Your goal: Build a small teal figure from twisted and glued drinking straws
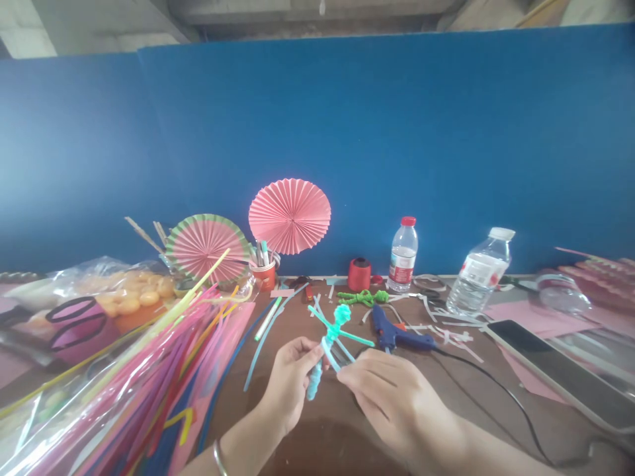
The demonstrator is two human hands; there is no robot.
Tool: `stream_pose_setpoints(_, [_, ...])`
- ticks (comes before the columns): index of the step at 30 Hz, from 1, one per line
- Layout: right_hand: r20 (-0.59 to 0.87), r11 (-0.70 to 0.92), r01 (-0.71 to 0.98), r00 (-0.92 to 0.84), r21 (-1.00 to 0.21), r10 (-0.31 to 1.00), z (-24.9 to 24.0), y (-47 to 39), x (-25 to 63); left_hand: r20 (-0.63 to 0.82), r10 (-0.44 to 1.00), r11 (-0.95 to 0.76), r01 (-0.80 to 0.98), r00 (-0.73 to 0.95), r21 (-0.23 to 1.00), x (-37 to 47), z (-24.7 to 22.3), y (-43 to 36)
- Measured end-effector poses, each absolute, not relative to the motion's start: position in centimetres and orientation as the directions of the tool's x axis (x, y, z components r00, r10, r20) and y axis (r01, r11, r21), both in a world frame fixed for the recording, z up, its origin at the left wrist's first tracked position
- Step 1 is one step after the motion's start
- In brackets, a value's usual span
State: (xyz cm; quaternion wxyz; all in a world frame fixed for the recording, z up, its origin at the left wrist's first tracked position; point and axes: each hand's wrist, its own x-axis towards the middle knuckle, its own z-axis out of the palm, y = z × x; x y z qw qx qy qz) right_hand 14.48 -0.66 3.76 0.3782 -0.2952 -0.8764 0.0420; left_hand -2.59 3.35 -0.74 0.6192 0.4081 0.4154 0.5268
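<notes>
Between my hands is a small pipe cleaner figure (pixel 341 319) with a coiled mint-green head and two thin green arms. My left hand (pixel 296 370) pinches its middle between thumb and fingers, and a coiled light-blue leg hangs below. My right hand (pixel 391 390) grips a loose light-blue pipe cleaner (pixel 331 357) that runs out from the figure's body. The fingertips of my right hand are partly hidden behind the hand. Just beyond lies a green twisted pipe cleaner piece (pixel 364 297). To the right of it a blue glue gun (pixel 401 336) rests on the table.
A plastic bag of colourful pipe cleaners (pixel 149 370) spreads over the left. Pink paper fans (pixel 290 216) stand at the back, near a cup of markers (pixel 264 274). Two water bottles (pixel 403 258), a phone (pixel 560 370) and the glue gun's cord (pixel 501 387) lie to the right.
</notes>
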Motion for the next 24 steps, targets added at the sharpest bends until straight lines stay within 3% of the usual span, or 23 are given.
stream_pose_setpoints(2, [0.58, 0.726, 0.511, -0.447, -0.46, 0.682, 2.5, -0.8, 15.1, -0.05, 0.993, 0.089, -0.403, 0.106, 0.911, -2.7, -0.7, 3.3])
stream_pose_setpoints(5, [0.334, 0.418, 0.503, -0.252, -0.756, 0.908, 0.9, -0.1, 15.8, -0.029, 0.991, 0.087, -0.481, 0.128, 0.872, -2.7, -0.8, 3.3])
stream_pose_setpoints(8, [0.133, 0.186, 0.371, -0.163, -0.91, 0.978, -0.2, 1.4, 16.3, -0.01, 0.987, 0.089, -0.495, 0.161, 0.864, -2.6, -0.8, 3.2])
stream_pose_setpoints(13, [0.018, 0.075, 0.197, -0.276, -0.978, 0.961, -0.3, 3.8, 17.0, 0.028, 0.909, 0.218, -0.531, 0.416, 0.819, -2.9, -0.6, 2.9])
stream_pose_setpoints(17, [-0.032, 0.114, 0.252, -0.514, -0.961, 0.857, 1.3, 5.4, 17.3, -0.083, 0.739, 0.359, -0.287, 0.669, 0.888, -3.3, -1.0, 2.7])
stream_pose_setpoints(20, [-0.053, 0.174, 0.324, -0.588, -0.93, 0.807, 3.0, 6.4, 17.3, -0.191, 0.71, 0.325, -0.075, 0.678, 0.943, -3.2, -1.1, 2.6])
stream_pose_setpoints(24, [-0.011, 0.245, 0.36, -0.582, -0.9, 0.813, 5.4, 6.3, 16.7, -0.205, 0.817, 0.196, 0.075, 0.539, 0.978, -2.8, -0.9, 2.6])
